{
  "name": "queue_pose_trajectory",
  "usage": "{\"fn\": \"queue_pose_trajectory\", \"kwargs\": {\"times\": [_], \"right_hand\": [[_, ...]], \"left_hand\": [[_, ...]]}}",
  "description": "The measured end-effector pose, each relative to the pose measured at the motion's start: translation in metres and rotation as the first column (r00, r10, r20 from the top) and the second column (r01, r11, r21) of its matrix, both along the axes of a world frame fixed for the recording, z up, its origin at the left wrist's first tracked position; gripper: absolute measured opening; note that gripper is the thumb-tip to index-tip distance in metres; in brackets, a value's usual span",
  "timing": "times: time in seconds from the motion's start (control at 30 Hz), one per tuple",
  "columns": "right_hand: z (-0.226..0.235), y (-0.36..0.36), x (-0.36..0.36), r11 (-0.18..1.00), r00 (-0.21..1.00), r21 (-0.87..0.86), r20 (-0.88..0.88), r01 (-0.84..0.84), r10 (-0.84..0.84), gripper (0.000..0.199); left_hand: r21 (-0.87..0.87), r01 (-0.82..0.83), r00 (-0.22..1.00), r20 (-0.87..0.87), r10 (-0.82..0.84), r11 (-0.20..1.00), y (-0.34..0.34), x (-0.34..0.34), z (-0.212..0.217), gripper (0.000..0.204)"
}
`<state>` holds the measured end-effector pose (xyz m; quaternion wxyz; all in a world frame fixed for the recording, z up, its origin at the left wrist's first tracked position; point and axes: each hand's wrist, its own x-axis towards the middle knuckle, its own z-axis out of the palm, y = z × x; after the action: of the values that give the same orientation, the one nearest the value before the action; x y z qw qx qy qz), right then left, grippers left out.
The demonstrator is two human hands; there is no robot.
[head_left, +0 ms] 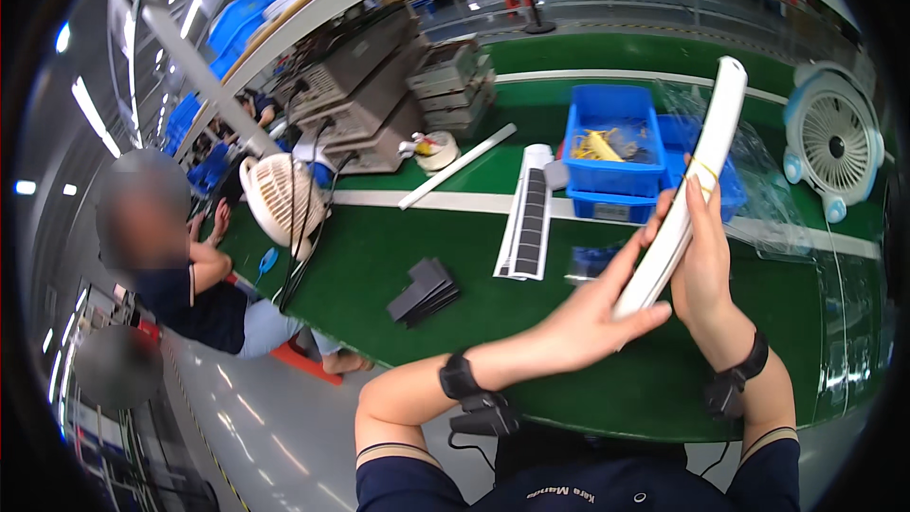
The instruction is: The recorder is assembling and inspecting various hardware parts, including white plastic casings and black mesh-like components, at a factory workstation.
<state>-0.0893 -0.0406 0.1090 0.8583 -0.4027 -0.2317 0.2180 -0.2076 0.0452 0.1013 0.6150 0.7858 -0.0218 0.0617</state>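
A long white bundle (722, 118), seemingly of thin strips, is tilted up and to the right above the green table, with a yellow rubber band (700, 167) around its middle. My left hand (599, 311) grips its lower end, thumb and fingers on either side. Higher up, my right hand (700, 256) closes on the bundle just below the band. Left of my hands, several dark grey flat pieces (424, 292) lie in a small pile. Beyond them rests a white sheet (531, 213) with a column of dark squares.
A blue bin (614, 171) holding yellow bands stands behind the bundle, with clear plastic film (773, 199) to its right. Fans stand at right (834, 137) and left (280, 194). A white strip (457, 166) lies near grey crates (365, 114). Another person (194, 294) sits at left.
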Motion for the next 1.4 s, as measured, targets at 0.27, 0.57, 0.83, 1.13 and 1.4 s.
{"fn": "queue_pose_trajectory", "kwargs": {"times": [0.27,0.57,0.83,1.13,1.4], "right_hand": [[-0.045,-0.003,-0.048,0.914,0.888,-0.364,0.340,-0.178,0.309,0.053],[-0.076,-0.002,-0.103,0.520,0.450,-0.735,0.322,-0.435,0.833,0.020],[-0.081,-0.006,-0.101,0.526,0.509,-0.763,0.304,-0.376,0.805,0.017],[-0.092,-0.006,-0.087,0.519,0.517,-0.741,0.271,-0.426,0.812,0.013],[-0.092,0.011,-0.079,0.464,0.464,-0.695,0.208,-0.549,0.861,0.015]], "left_hand": [[0.156,-0.413,0.908,0.139,0.394,0.897,0.048,-0.091,-0.010,0.064],[0.614,-0.694,0.627,0.258,0.735,0.376,0.237,-0.182,-0.012,0.041],[0.656,-0.731,0.594,0.475,0.649,0.190,0.279,-0.164,-0.097,0.070],[0.796,-0.602,0.478,0.298,0.826,0.062,0.207,-0.217,-0.110,0.076],[0.741,-0.670,0.480,0.388,0.787,0.044,0.211,-0.225,-0.109,0.051]]}}
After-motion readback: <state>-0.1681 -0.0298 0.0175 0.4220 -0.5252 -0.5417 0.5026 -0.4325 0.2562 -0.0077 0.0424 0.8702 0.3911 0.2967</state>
